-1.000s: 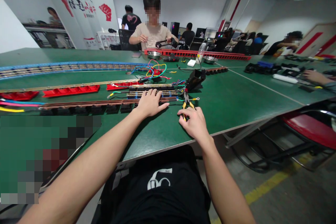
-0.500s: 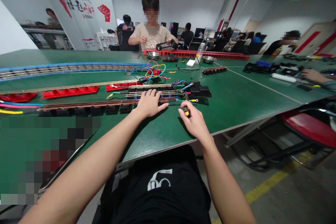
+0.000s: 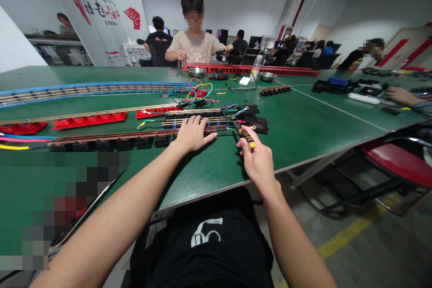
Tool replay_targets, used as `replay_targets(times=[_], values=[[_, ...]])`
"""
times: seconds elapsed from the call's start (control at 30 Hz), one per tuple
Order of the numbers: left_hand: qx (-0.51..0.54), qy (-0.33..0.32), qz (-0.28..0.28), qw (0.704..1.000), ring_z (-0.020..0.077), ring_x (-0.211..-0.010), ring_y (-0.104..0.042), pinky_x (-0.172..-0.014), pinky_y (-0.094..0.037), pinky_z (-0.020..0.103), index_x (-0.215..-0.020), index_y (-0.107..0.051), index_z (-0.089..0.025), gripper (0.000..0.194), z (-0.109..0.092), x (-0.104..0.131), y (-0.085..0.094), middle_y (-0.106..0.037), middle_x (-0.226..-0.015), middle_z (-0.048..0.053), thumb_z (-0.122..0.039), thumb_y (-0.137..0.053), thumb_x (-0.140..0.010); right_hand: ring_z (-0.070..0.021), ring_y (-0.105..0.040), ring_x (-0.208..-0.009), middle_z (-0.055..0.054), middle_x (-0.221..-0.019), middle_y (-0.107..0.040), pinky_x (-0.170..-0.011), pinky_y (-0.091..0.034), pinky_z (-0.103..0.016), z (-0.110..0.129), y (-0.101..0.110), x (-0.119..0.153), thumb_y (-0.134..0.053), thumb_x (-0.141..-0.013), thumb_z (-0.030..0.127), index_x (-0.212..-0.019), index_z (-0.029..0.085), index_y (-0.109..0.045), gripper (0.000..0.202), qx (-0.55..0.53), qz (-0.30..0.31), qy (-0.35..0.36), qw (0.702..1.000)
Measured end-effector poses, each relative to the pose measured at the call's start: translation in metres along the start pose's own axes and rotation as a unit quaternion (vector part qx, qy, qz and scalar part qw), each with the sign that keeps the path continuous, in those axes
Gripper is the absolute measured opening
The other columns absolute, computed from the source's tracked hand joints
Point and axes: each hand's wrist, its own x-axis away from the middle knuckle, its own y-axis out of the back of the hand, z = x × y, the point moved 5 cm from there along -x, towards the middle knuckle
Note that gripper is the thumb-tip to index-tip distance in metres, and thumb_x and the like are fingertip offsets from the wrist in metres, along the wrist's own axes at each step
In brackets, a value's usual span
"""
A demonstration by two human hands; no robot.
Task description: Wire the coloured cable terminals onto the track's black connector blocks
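Observation:
My left hand [image 3: 193,133] lies flat with its fingers spread over the track-like assembly [image 3: 168,122] of brass and brown rails on black and blue holders. My right hand [image 3: 257,153] is closed around a black and yellow handled tool [image 3: 247,137], whose dark tip points up and left at the assembly's right end. Beside that tip are thin wires with ring terminals and a black block [image 3: 258,123]. What exactly the tip touches is too small to tell.
Behind lie a blue curved rail [image 3: 84,87], red holders [image 3: 90,120], coloured wires [image 3: 202,92], metal bowls [image 3: 196,72] and a long red rail [image 3: 286,70]. A person sits across the green table [image 3: 320,130]. Another person's hand [image 3: 401,94] is at the right, with a red stool [image 3: 398,162] below.
My right hand has shifted slightly right and down, and the tool now tilts to the upper left. The black block has turned. My left hand has stayed in place.

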Motion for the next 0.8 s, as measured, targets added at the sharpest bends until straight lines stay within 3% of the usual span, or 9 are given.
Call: replay_targets(times=[0.13,0.27,0.47,0.63,0.8], values=[[0.001,0.005,0.006,1.000,0.0325,-0.133,-0.040,-0.107,-0.031,0.047,-0.142,-0.042,-0.017,0.077,-0.001,0.001,0.001,-0.045,-0.146,0.016,-0.070,-0.027,-0.089,-0.0229,-0.070,-0.086,-0.006,-0.103,-0.073,-0.080,-0.051,-0.034,0.000,-0.007,-0.005,-0.041,-0.095,0.045,-0.131,0.027,-0.056,0.043,-0.034,0.005,0.042,0.999],[0.004,0.006,0.009,1.000,0.0326,-0.134,-0.040,-0.107,-0.031,0.047,-0.142,-0.042,-0.017,0.077,-0.001,0.001,0.002,-0.045,-0.146,0.016,-0.070,-0.027,-0.089,-0.0260,-0.063,-0.110,-0.008,-0.124,-0.066,-0.095,-0.047,-0.040,-0.011,-0.012,-0.015,-0.042,-0.095,0.040,-0.130,0.026,-0.057,0.041,-0.042,0.011,0.064,0.997],[0.001,0.006,0.009,1.000,0.0329,-0.134,-0.040,-0.107,-0.030,0.048,-0.143,-0.042,-0.017,0.077,-0.001,0.001,0.001,-0.045,-0.147,0.016,-0.070,-0.027,-0.089,-0.0265,-0.063,-0.111,-0.011,-0.122,-0.066,-0.095,-0.046,-0.043,-0.017,-0.017,-0.016,-0.040,-0.095,0.039,-0.138,0.024,-0.047,0.046,-0.047,0.063,0.044,0.996],[-0.003,0.001,0.002,1.000,0.0332,-0.134,-0.040,-0.107,-0.031,0.048,-0.143,-0.042,-0.016,0.078,-0.001,0.001,0.001,-0.045,-0.146,0.017,-0.070,-0.026,-0.089,-0.0247,-0.059,-0.118,-0.011,-0.132,-0.061,-0.100,-0.044,-0.042,-0.018,-0.019,-0.016,-0.037,-0.097,0.045,-0.145,0.023,-0.037,0.053,-0.102,0.087,0.017,0.991],[-0.003,0.002,0.005,1.000,0.0331,-0.134,-0.040,-0.107,-0.030,0.048,-0.143,-0.042,-0.015,0.078,-0.001,0.001,0.001,-0.044,-0.147,0.017,-0.070,-0.026,-0.089,-0.0239,-0.060,-0.116,-0.010,-0.137,-0.057,-0.092,-0.050,-0.040,-0.029,-0.024,-0.016,-0.034,-0.097,0.050,-0.149,0.026,-0.030,0.058,-0.162,0.103,-0.020,0.981]])
